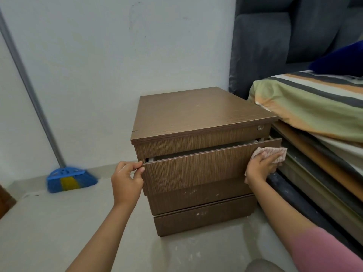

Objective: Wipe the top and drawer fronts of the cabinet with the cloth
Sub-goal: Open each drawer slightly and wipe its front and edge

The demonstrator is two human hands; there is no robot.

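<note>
The cabinet [198, 146] stands on the floor against the wall, with the bed [314, 107] just beside it at three o'clock. Its upper drawer front [196, 167] is pulled slightly out. The left hand [126, 181] pinches that front's nine o'clock edge between thumb and curled fingers, steadying it, while the right hand [261, 165] presses the cloth [272, 154] flat against the three o'clock end, fingers spread over the fabric. Judging by the pale specks on the two lower drawer fronts [202, 209], those are probably not yet wiped; the top [196, 112] looks mostly clean apart from faint marks. No brand, label or writing can be read anywhere.
</note>
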